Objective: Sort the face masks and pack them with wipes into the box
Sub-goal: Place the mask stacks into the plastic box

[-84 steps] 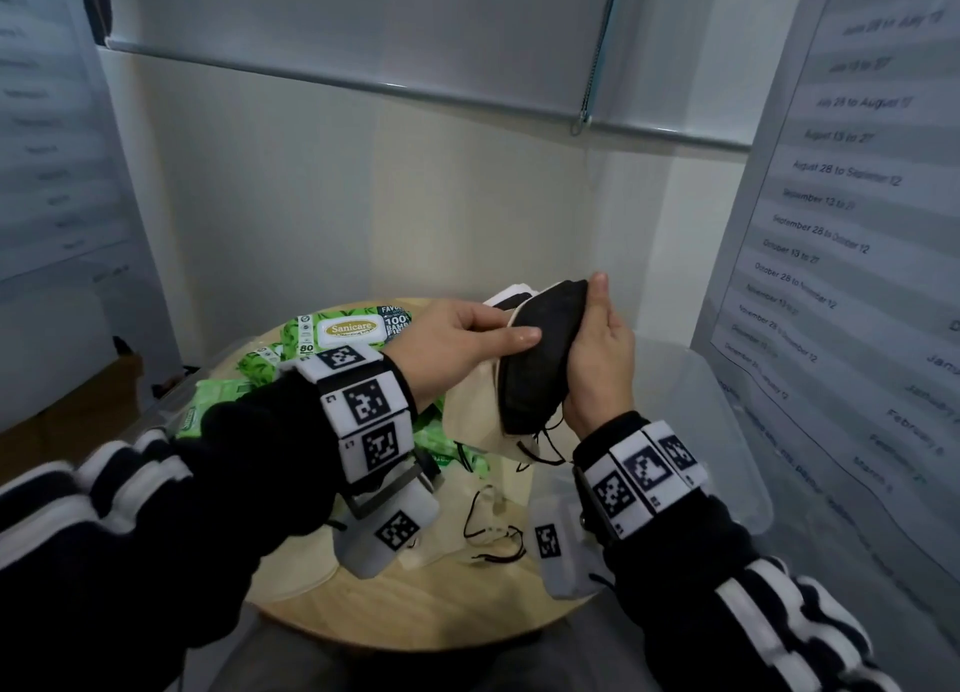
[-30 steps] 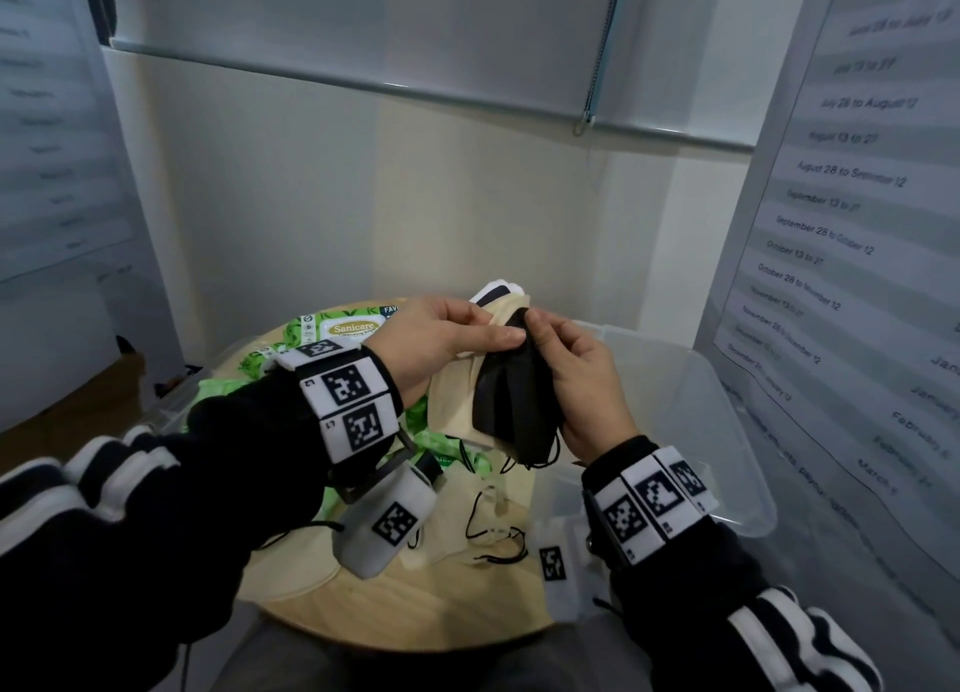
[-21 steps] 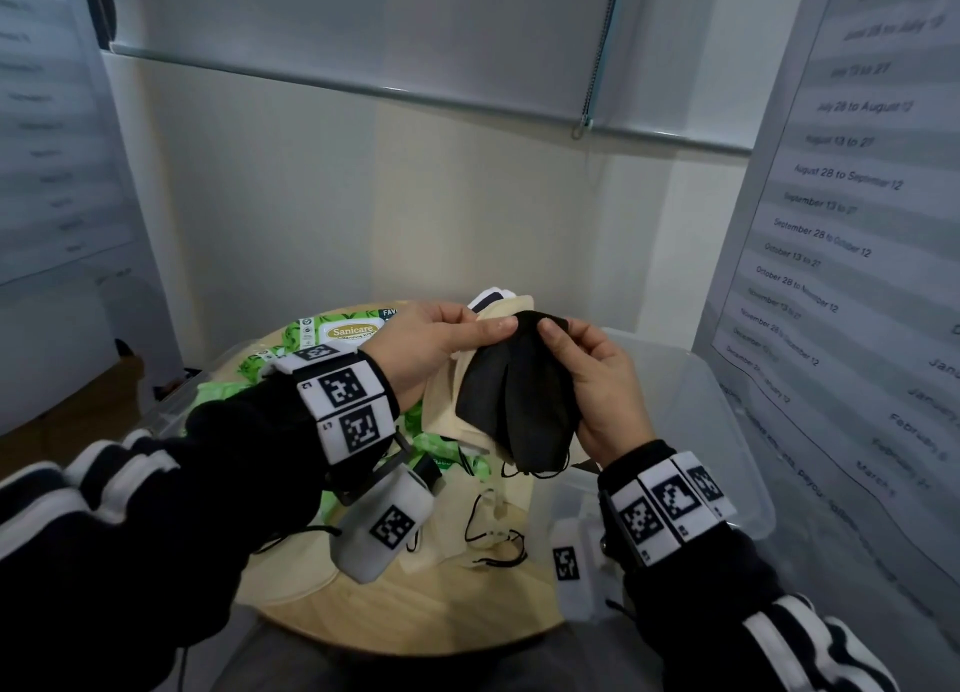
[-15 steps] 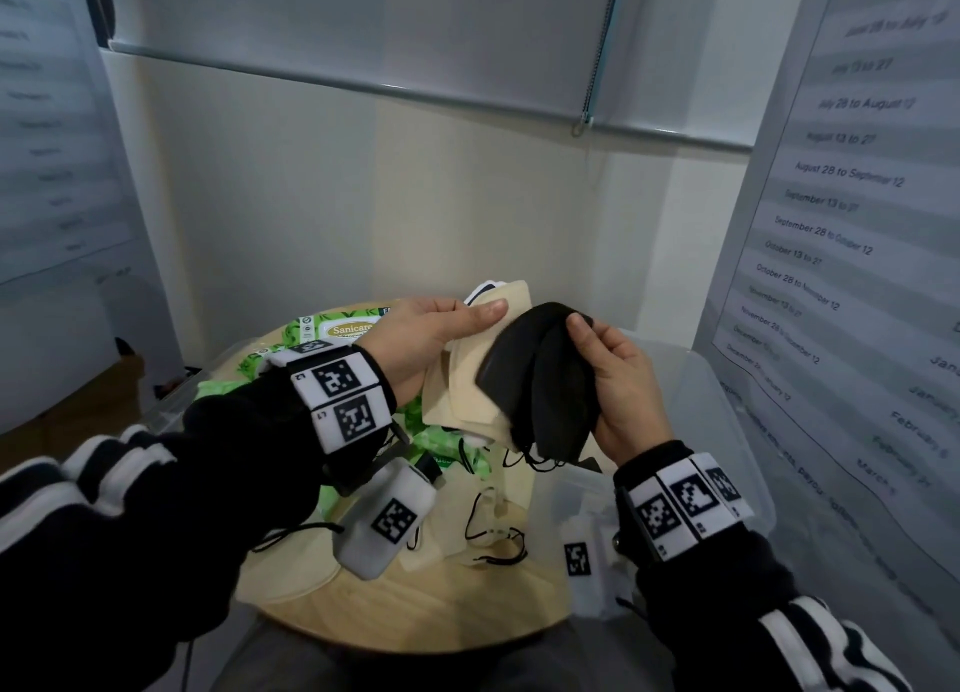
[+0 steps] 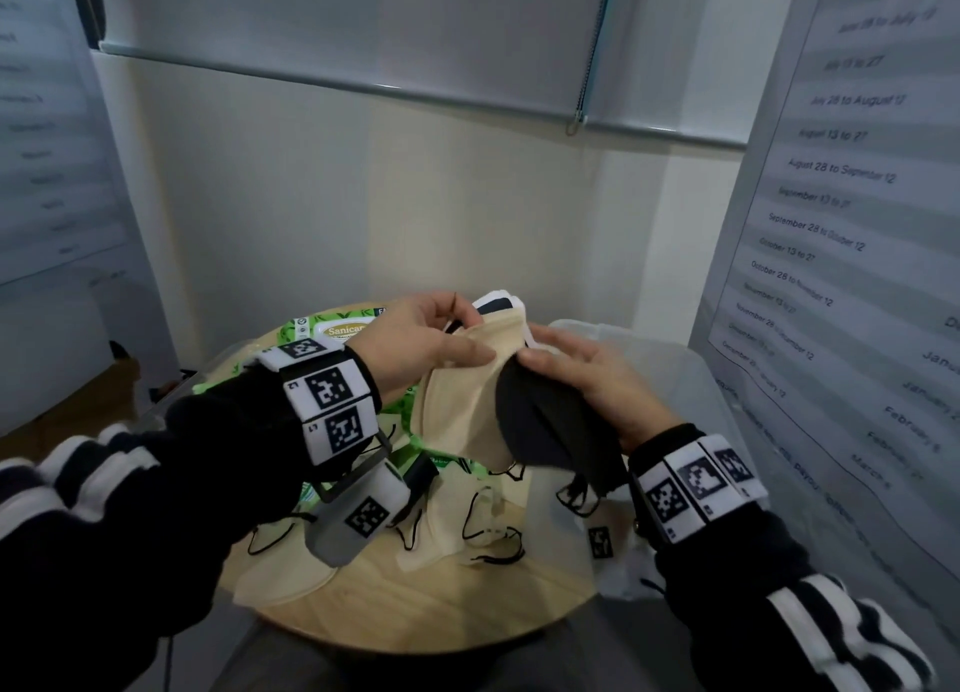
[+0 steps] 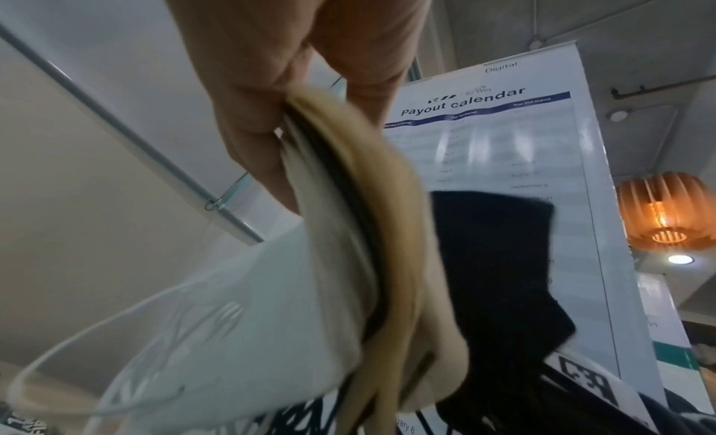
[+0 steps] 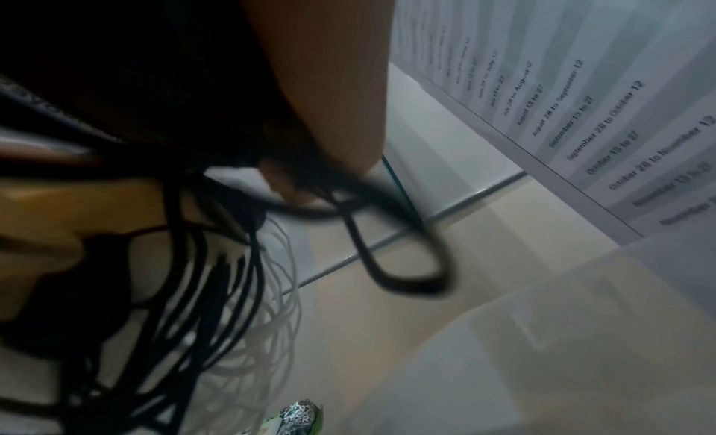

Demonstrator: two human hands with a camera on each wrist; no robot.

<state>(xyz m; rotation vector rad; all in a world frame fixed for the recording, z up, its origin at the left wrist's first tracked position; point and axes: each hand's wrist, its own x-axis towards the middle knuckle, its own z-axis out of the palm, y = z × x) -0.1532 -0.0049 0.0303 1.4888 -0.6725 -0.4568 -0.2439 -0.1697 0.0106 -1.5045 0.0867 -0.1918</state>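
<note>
My left hand (image 5: 475,335) pinches the top of a fanned stack of masks (image 5: 462,405): a beige one in front, black and white ones behind. In the left wrist view the fingers (image 6: 251,120) squeeze the beige mask (image 6: 395,227) and a white mask (image 6: 251,304) together. My right hand (image 5: 535,351) holds a black mask (image 5: 545,426) against the right side of the stack; its ear loops (image 7: 387,258) dangle. The clear plastic box (image 5: 691,379) stands under and right of my right hand. Green wipes packs (image 5: 343,330) lie behind my left wrist.
Loose beige masks (image 5: 467,525) with black ear loops lie on the round wooden table (image 5: 415,613), another (image 5: 280,582) at its front left. A printed calendar banner (image 5: 841,223) stands close on the right, a wall behind.
My right hand had drawn the black mask away from the stack to the right; now it has come down and left, so the black mask lies against the beige one.
</note>
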